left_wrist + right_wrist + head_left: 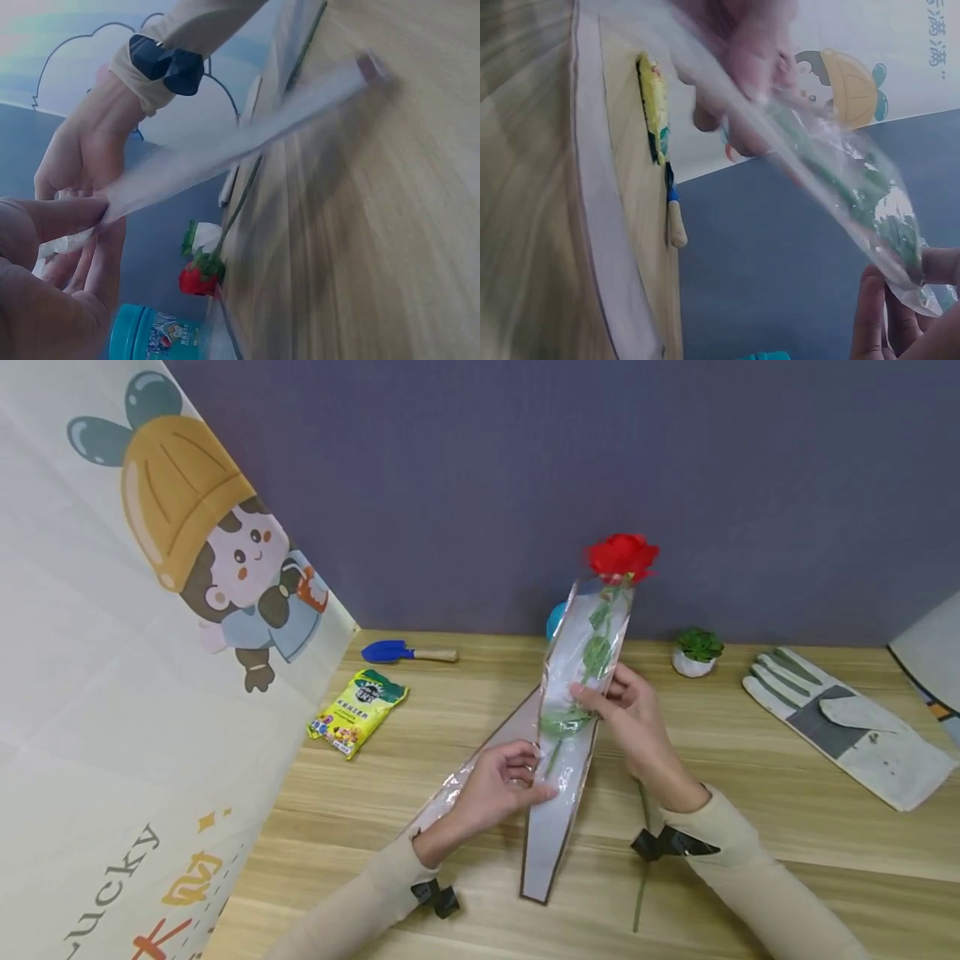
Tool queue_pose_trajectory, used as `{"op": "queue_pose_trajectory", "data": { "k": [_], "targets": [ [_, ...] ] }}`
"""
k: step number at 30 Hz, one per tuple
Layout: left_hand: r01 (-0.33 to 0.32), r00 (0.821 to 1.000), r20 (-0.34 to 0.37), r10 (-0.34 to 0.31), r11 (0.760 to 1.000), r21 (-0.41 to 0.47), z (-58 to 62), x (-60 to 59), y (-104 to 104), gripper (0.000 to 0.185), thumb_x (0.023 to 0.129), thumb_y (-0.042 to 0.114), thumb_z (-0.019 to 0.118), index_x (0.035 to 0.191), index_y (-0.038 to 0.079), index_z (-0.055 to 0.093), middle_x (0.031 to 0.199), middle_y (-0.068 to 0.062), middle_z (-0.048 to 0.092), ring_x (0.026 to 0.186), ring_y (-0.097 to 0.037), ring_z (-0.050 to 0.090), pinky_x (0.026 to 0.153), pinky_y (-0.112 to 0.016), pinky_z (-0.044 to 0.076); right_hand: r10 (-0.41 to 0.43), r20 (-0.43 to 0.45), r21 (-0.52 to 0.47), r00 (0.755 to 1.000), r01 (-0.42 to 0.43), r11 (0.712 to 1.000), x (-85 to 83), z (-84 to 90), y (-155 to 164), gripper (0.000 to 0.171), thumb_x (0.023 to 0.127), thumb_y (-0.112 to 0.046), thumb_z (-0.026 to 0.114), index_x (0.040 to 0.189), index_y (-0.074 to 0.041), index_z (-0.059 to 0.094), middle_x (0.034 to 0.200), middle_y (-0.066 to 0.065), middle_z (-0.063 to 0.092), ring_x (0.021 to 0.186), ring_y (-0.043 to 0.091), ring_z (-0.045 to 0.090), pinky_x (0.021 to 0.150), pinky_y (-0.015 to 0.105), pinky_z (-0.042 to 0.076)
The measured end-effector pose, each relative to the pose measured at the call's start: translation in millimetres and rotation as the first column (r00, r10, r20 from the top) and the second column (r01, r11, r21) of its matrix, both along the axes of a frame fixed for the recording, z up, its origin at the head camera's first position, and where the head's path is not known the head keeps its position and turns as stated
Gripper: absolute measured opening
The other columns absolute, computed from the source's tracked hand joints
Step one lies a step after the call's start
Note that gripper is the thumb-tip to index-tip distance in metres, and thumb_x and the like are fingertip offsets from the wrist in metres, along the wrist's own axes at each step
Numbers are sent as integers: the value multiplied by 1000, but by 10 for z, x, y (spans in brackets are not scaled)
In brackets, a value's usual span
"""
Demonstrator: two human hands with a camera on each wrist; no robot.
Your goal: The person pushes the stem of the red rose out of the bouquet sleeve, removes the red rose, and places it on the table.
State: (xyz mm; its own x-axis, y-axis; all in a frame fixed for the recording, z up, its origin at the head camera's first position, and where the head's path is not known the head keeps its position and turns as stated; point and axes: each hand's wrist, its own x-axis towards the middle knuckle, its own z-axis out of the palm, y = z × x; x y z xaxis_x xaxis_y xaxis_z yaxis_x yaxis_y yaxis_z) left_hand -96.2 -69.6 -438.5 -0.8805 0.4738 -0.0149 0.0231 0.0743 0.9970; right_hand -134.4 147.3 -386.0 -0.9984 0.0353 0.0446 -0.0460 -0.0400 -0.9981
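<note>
Both hands hold the sleeve [570,727] with the rose [621,557] above the tabletop [750,827]. Left hand [501,785] pinches its lower edge; right hand [633,714] fingers curl round the middle. A hard tug could tear the film or bend the stem.

Bare table [750,793] lies open between the glove [847,727] and the sleeved rose [581,693].

Wooden table [750,793] bears trowel [405,652], seed packet [360,710], gloves [847,727], potted succulent [696,652].
</note>
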Motion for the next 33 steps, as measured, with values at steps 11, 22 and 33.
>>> {"op": "queue_pose_trajectory", "data": {
  "k": [11, 22, 33],
  "targets": [
    [51, 999, 7, -51, 998, -25, -2, -11, -27, 40, 82, -1, 84, 119, -2, 68, 88, -10, 70, 75, -3, 64, 69, -17, 60, -6, -15, -91, 1000, 4, 996, -42, 89, 151, 25, 97, -17, 74, 121, -15, 67, 93, -11, 78, 82, 3, 71, 73, 19, 62],
    [54, 998, -24, -54, 998, -18, 61, -56, -61, 50, 80, -4, 84, 127, -1, 63, 112, -28, 72, 79, -4, 68, 71, -20, 62, -11, -41, -52, 999, 9, 999, -49, 50, 104, 33, 98, -15, 74, 128, -5, 65, 92, -12, 79, 81, 3, 73, 73, 20, 63],
    [-16, 998, -67, 20, 998, 68, 107, -151, 12, 41, 87, -2, 78, 126, -5, 63, 111, -32, 73, 81, -5, 71, 75, -21, 63, 4, -43, -27, 999, -5, 1000, -12, 5, 90, 43, 99, -15, 73, 136, 1, 60, 93, -14, 79, 80, 3, 74, 72, 21, 63]
  ]
}}
